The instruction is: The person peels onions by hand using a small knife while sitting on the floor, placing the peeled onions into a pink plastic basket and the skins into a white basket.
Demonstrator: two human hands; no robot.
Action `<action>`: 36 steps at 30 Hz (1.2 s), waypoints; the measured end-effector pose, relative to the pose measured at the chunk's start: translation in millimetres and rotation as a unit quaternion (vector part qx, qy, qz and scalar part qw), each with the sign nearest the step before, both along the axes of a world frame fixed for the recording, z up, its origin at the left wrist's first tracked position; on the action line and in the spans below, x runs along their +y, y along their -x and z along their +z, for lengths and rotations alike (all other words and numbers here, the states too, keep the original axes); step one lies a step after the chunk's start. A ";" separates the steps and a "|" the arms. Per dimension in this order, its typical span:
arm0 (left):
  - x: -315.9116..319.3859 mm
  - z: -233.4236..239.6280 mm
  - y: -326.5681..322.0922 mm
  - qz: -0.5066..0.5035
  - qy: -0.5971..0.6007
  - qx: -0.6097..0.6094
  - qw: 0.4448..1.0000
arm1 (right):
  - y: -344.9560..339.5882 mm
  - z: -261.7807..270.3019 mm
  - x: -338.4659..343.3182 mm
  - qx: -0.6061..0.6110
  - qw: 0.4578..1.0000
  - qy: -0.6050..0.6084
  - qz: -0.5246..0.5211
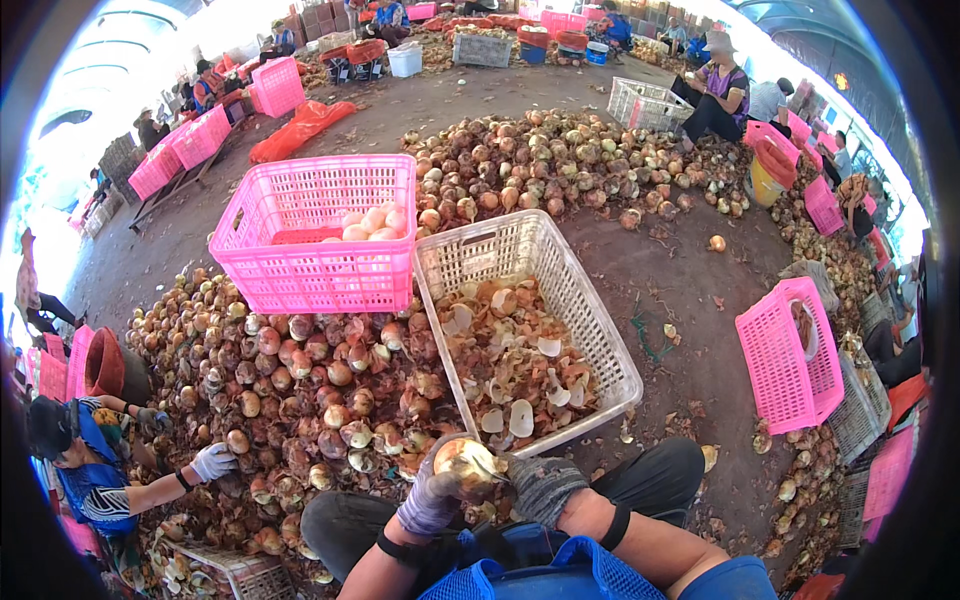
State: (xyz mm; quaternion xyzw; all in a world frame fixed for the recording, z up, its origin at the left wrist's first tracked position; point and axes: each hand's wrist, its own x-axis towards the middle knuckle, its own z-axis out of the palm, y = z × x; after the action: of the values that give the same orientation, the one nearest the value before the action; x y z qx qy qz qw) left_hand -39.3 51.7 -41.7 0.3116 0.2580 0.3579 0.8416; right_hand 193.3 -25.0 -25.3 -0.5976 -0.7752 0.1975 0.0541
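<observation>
My left hand [433,491], in a pale purple-grey knit glove, grips a partly peeled onion [463,459] above my lap. My right hand [546,486], in a dark grey striped glove, is curled against the onion's right side. A thin blade-like tool [495,474] seems to stick out of it; most of the tool is hidden. Just past my hands stands a dirty white plastic crate [611,360] with onion skins and peel [517,352] inside. Left of it, a pink plastic crate [315,279] rests on the onion heap and holds several peeled onions [379,223].
Unpeeled onions [330,382] are heaped at front left. Another heap [525,161] lies behind the crates. A co-worker's gloved hand [214,461] holds an onion at left. At right stands a tilted pink crate [787,360]. A red mesh sack [300,131] lies on the floor.
</observation>
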 end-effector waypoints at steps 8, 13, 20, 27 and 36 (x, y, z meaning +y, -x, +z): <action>4.7 -15.9 6.9 -0.068 0.183 -0.130 0.972 | -0.4 0.9 4.1 0.007 1.000 0.002 -0.007; -8.3 11.3 -5.3 0.021 0.038 -0.014 0.999 | 4.6 10.8 10.5 0.016 0.995 0.094 -0.037; -11.6 -17.0 -3.4 -0.024 0.107 -0.052 0.993 | -5.9 -63.7 -3.5 0.059 0.997 -0.022 -0.033; -1.3 -18.9 7.0 -0.136 0.266 -0.183 0.937 | -23.5 -38.8 13.4 0.011 0.984 -0.172 0.040; 3.3 -25.5 2.8 -0.125 0.235 -0.169 0.949 | -8.6 -76.6 11.2 0.258 0.964 -0.002 -0.058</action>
State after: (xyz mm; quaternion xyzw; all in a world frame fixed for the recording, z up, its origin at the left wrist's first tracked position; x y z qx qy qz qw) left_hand -42.1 54.9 -67.2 0.0690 0.1477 0.2269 0.9602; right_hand 201.9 -13.9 -101.9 -0.5703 -0.6990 0.3405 0.2650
